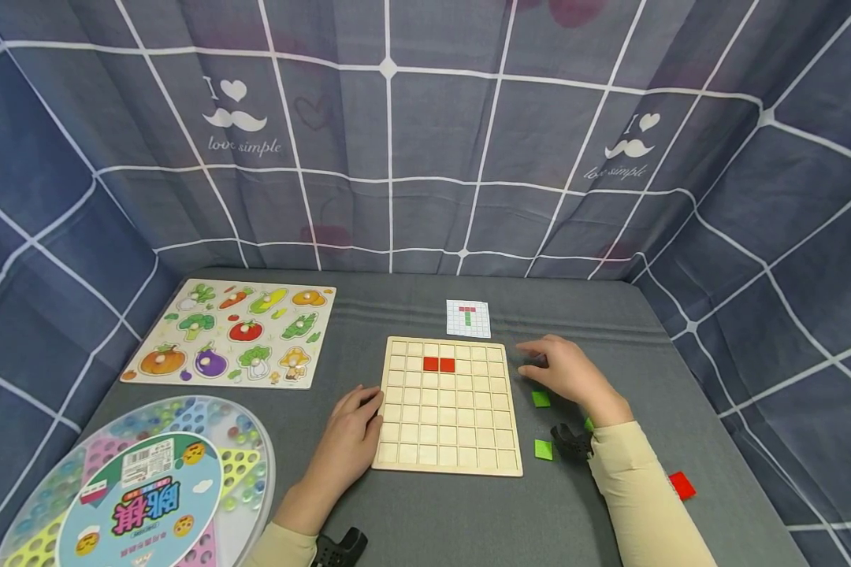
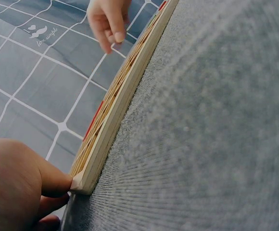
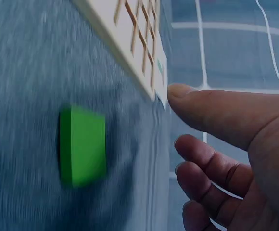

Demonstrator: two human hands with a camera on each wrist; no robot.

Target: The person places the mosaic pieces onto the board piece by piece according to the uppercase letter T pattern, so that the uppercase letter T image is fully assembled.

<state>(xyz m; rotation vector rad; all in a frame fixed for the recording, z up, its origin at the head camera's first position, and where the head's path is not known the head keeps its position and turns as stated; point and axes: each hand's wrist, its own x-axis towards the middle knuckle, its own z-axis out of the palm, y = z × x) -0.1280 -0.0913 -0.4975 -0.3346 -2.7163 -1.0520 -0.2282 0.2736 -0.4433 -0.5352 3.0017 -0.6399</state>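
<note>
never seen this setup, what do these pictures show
No machine, just a person's bare left hand and right hand. The wide picture comes from a camera on the head; the other two, from one on each wrist. On the grey cloth lie a grid board holding two red squares, a pattern card beyond it, green pieces and a red piece to its right, and, to the left, a vegetable board and a round marble game. The left hand touches the grid board's edge; the right hand hovers near its far right corner, holding nothing visible.

Pale yellow sleeves [image 1: 648, 496], black wrist devices [image 1: 573, 442]
</note>
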